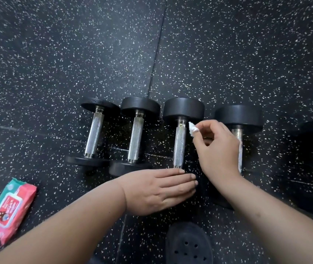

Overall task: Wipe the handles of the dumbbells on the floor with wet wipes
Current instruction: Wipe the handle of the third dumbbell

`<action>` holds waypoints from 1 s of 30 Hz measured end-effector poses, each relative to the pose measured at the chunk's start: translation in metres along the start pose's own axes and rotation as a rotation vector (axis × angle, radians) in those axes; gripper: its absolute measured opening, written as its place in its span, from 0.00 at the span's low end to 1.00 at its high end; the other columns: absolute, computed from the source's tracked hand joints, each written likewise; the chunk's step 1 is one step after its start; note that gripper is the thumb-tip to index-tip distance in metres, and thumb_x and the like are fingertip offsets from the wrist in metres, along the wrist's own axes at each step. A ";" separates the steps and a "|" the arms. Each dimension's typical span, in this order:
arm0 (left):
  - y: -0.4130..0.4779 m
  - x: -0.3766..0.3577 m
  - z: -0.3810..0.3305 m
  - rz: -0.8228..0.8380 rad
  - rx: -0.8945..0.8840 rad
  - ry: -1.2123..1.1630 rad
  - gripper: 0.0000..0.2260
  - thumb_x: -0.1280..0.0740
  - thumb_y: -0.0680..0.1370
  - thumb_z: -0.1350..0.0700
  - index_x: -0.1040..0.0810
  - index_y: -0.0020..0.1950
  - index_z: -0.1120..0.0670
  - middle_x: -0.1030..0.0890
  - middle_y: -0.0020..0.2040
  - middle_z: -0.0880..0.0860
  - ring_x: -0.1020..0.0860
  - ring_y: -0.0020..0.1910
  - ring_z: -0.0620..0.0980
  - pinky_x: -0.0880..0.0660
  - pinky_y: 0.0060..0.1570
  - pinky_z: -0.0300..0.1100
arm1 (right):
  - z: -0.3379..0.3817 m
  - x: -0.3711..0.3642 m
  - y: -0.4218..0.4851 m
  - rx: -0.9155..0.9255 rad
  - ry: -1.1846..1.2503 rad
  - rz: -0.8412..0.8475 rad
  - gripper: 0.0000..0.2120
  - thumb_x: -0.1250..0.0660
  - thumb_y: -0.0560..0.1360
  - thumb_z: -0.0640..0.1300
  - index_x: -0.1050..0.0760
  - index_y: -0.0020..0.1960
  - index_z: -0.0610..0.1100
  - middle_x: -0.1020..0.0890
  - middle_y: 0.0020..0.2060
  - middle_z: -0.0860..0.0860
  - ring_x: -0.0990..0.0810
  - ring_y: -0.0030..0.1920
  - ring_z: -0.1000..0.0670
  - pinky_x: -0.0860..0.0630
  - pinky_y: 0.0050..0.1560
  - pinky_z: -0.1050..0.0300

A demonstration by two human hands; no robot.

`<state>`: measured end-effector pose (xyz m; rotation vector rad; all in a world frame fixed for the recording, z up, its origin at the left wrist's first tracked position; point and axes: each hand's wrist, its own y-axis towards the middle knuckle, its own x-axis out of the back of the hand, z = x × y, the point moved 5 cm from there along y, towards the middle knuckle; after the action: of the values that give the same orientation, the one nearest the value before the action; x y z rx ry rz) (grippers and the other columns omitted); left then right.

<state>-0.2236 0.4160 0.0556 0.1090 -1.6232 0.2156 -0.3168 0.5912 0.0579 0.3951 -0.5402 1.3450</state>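
dim, even light; glare on chrome handles [179, 143]; edges blurred, fisheye-warped.

The floor [56, 63] is matt black rubber with a slightly rough, grainy look, flecked throughout with small white chips; thin seams divide it into tiles. The dumbbell handles [179, 143] are bright metal: the middle section carries a fine diagonal knurl and reflects dully, while the short collars at each end are smooth and mirror-glossy. The dumbbell heads [183, 108] are matt black with a smooth, rubber-like skin. The wipe [191, 128] is white, soft and crumpled, like cloth. The pack of wipes [10, 210] is glossy, creased plastic film. The shoe [188, 244] is matt black moulded material with round holes.
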 end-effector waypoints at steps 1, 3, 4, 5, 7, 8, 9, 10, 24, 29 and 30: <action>0.001 0.000 0.000 -0.007 0.013 -0.009 0.25 0.48 0.88 0.59 0.42 0.85 0.63 0.42 0.85 0.62 0.46 0.85 0.60 0.46 0.82 0.56 | 0.000 0.000 0.000 0.003 0.002 -0.003 0.04 0.28 0.79 0.42 0.18 0.50 0.51 0.18 0.45 0.56 0.18 0.46 0.58 0.19 0.47 0.61; 0.003 0.002 -0.002 -0.057 0.143 -0.067 0.24 0.45 0.87 0.57 0.38 0.84 0.62 0.36 0.83 0.62 0.40 0.83 0.61 0.43 0.81 0.56 | -0.003 0.001 0.001 -0.006 0.016 -0.020 0.05 0.28 0.79 0.42 0.18 0.50 0.51 0.18 0.45 0.56 0.17 0.45 0.57 0.19 0.46 0.60; 0.004 0.006 -0.005 -0.110 0.288 -0.110 0.24 0.41 0.87 0.56 0.35 0.82 0.62 0.32 0.81 0.63 0.35 0.81 0.62 0.39 0.80 0.56 | -0.004 0.001 0.001 -0.018 0.025 -0.028 0.05 0.28 0.78 0.42 0.18 0.50 0.52 0.17 0.45 0.56 0.17 0.44 0.57 0.19 0.46 0.60; 0.003 0.010 -0.010 -0.179 0.472 -0.159 0.24 0.38 0.85 0.54 0.31 0.80 0.63 0.29 0.78 0.63 0.31 0.77 0.63 0.35 0.78 0.57 | -0.005 0.001 0.001 -0.029 0.032 -0.034 0.05 0.28 0.78 0.42 0.18 0.49 0.52 0.17 0.45 0.56 0.17 0.44 0.57 0.19 0.45 0.60; 0.003 0.016 -0.025 -0.301 0.856 -0.286 0.26 0.32 0.83 0.51 0.28 0.77 0.63 0.26 0.74 0.62 0.27 0.72 0.63 0.30 0.74 0.57 | -0.006 0.001 0.000 -0.040 0.039 -0.039 0.05 0.28 0.78 0.41 0.18 0.49 0.52 0.17 0.45 0.56 0.17 0.44 0.57 0.19 0.45 0.61; 0.005 0.019 -0.034 -0.325 1.032 -0.356 0.28 0.32 0.82 0.48 0.28 0.77 0.63 0.27 0.74 0.61 0.28 0.72 0.62 0.30 0.74 0.57 | -0.006 0.001 0.000 -0.035 0.038 -0.034 0.06 0.28 0.78 0.41 0.18 0.49 0.52 0.17 0.45 0.56 0.17 0.44 0.57 0.19 0.46 0.61; 0.009 0.020 -0.041 -0.327 1.197 -0.426 0.30 0.32 0.81 0.45 0.29 0.78 0.62 0.29 0.74 0.59 0.30 0.73 0.60 0.30 0.75 0.56 | -0.005 0.000 -0.001 -0.023 0.033 -0.028 0.06 0.28 0.78 0.40 0.18 0.50 0.51 0.17 0.45 0.56 0.17 0.45 0.57 0.19 0.46 0.61; 0.013 0.021 -0.046 -0.319 1.353 -0.490 0.33 0.33 0.81 0.42 0.31 0.79 0.61 0.32 0.75 0.57 0.32 0.74 0.58 0.30 0.75 0.54 | -0.004 0.000 -0.001 -0.006 0.027 -0.023 0.06 0.28 0.78 0.40 0.17 0.50 0.51 0.18 0.45 0.56 0.18 0.45 0.57 0.19 0.47 0.60; 0.046 -0.011 -0.055 -0.167 1.805 -0.654 0.51 0.38 0.75 0.27 0.49 0.84 0.61 0.40 0.79 0.58 0.38 0.77 0.59 0.29 0.73 0.56 | -0.001 -0.033 0.005 0.365 -0.172 0.072 0.06 0.27 0.81 0.43 0.14 0.56 0.45 0.19 0.47 0.51 0.19 0.45 0.51 0.20 0.50 0.52; 0.047 -0.009 -0.059 -0.187 1.906 -0.817 0.54 0.37 0.73 0.26 0.51 0.84 0.61 0.40 0.79 0.58 0.39 0.78 0.58 0.34 0.77 0.53 | -0.008 -0.027 0.009 0.302 -0.305 0.026 0.07 0.30 0.82 0.50 0.14 0.55 0.51 0.22 0.43 0.53 0.21 0.39 0.49 0.21 0.38 0.51; 0.046 -0.008 -0.058 -0.167 1.923 -0.865 0.55 0.35 0.73 0.26 0.52 0.84 0.61 0.41 0.79 0.57 0.40 0.78 0.57 0.36 0.78 0.51 | -0.009 -0.026 0.008 0.298 -0.329 0.025 0.07 0.30 0.82 0.51 0.15 0.55 0.52 0.22 0.43 0.54 0.21 0.38 0.49 0.22 0.36 0.51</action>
<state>-0.1756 0.4726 0.0471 1.9793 -1.5844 1.6986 -0.3267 0.5769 0.0357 0.8665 -0.6172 1.3962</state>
